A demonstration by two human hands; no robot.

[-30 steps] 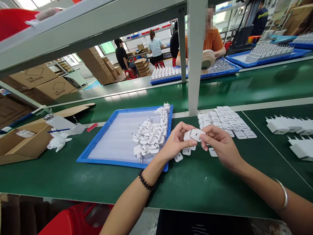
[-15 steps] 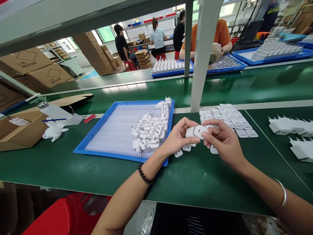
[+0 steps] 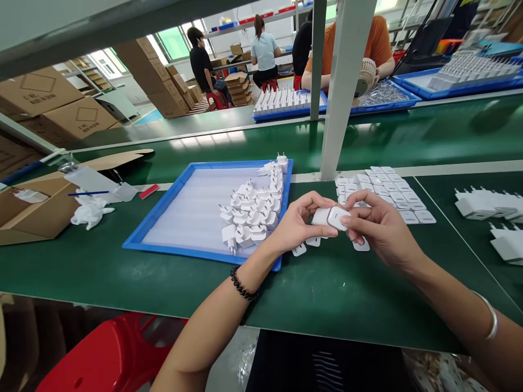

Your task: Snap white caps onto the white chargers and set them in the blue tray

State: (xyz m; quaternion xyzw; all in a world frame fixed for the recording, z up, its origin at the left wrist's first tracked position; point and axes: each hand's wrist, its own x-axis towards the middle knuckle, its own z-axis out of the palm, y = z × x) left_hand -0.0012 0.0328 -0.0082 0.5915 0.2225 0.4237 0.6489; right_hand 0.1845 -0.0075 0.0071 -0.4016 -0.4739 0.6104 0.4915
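Observation:
My left hand (image 3: 304, 220) grips a white plug charger housing (image 3: 320, 216) between thumb and fingers, above the green bench. My right hand (image 3: 373, 226) pinches a white end cover (image 3: 339, 218) with a port slot against the housing's right end; a thin dark gap shows between the two. Several loose white covers (image 3: 299, 250) lie beneath my hands, partly hidden by them. To the left, a blue-rimmed tray (image 3: 163, 250) bears a cluster of white plug chargers (image 3: 249, 209) along its right side. Rows of flat white covers (image 3: 396, 196) lie behind my right hand.
At far right stand white chargers (image 3: 486, 206) with pins up. A grey post (image 3: 337, 109) rises behind my hands. On the left are an open cardboard box (image 3: 44, 218), a crumpled white glove (image 3: 90, 211) and a red piece (image 3: 149, 191). A person in orange (image 3: 378, 41) sits across the bench.
The cover has turned a little against the housing, and both hands have shifted slightly right and up in the picture. The camera view has tilted slightly.

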